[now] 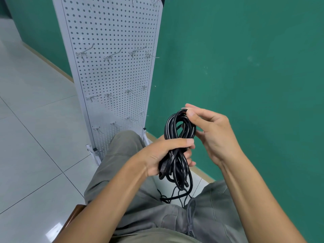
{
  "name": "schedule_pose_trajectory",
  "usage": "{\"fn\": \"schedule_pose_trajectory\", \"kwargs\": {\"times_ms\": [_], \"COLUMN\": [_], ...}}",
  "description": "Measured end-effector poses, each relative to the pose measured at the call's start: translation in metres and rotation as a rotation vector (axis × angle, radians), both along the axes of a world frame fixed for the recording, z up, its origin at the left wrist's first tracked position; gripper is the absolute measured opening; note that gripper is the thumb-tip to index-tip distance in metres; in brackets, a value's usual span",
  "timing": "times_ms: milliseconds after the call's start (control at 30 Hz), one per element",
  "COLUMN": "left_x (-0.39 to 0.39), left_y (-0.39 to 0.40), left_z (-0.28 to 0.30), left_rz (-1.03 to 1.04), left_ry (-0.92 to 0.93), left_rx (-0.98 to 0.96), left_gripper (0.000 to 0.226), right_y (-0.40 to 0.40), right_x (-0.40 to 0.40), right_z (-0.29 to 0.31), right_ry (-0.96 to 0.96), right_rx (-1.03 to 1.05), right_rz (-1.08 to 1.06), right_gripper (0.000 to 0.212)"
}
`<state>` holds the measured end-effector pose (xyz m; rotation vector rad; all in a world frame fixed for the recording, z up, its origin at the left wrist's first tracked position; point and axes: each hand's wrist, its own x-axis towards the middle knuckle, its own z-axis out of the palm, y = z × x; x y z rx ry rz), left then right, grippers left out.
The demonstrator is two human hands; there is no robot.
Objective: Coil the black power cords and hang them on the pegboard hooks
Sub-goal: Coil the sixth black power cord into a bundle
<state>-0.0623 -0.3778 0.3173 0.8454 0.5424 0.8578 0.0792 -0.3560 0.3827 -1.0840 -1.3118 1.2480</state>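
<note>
Grey trousers (157,214), lap level; slack black cable (172,196) trails between the knees. Left hand (163,155): fingers wrapped round the waist of the coiled black power cord (177,142), glossy, round, multi-looped. Right hand (212,134): thumb and fingertips pinch the coil's top loop. Beyond: white perforated steel pegboard (114,71), freestanding, wire hooks (112,56) bare, unobstructed. Pale tiled floor (35,120) left; green wall (245,67) right.

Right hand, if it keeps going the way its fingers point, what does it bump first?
The right hand already pinches the top loop of the cord. Beyond it, probably the pegboard, though depth is unclear.
</note>
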Motion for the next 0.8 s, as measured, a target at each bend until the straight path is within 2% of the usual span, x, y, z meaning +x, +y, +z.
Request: {"fn": "schedule_pose_trajectory", "kwargs": {"times_ms": [133, 233, 333, 433, 500, 600, 667, 733, 800], "left_x": [-0.001, -0.01, -0.021, -0.035, -0.044, -0.049, -0.047, -0.043, -0.038], "left_y": [0.001, 0.006, 0.012, 0.016, 0.019, 0.024, 0.026, 0.028, 0.027], "left_z": [0.002, 0.003, 0.007, 0.012, 0.012, 0.01, 0.007, 0.002, -0.004], "left_rz": [0.05, 0.109, 0.225, 0.43, 0.548, 0.698, 0.769, 0.823, 0.894], "left_ry": [-0.006, -0.064, -0.182, -0.297, -0.338, -0.399, -0.419, -0.412, -0.29], "left_rx": [0.033, 0.025, -0.032, -0.097, -0.127, -0.183, -0.2, -0.19, -0.153], "left_gripper": [0.021, 0.018, 0.017, 0.017, 0.019, 0.023, 0.024, 0.022, 0.024], "right_y": [-0.002, -0.011, -0.021, -0.034, -0.041, -0.05, -0.052, -0.053, -0.051], "right_x": [-0.003, -0.003, -0.001, 0.0, 0.001, -0.004, -0.011, -0.017, -0.021], "right_z": [-0.011, -0.034, -0.069, -0.091, -0.098, -0.098, -0.094, -0.085, -0.07], "right_ry": [-0.033, -0.048, -0.156, -0.212, -0.286, -0.477, -0.624, -0.758, -0.852], "right_rx": [0.038, -0.074, -0.149, -0.21, -0.164, -0.035, 0.012, 0.039, 0.065], "right_rz": [0.009, 0.097, 0.242, 0.299, 0.287, 0.283, 0.265, 0.277, 0.319], "right_gripper": [0.046, 0.07, 0.077, 0.076, 0.064, 0.044, 0.04, 0.042, 0.044]}}
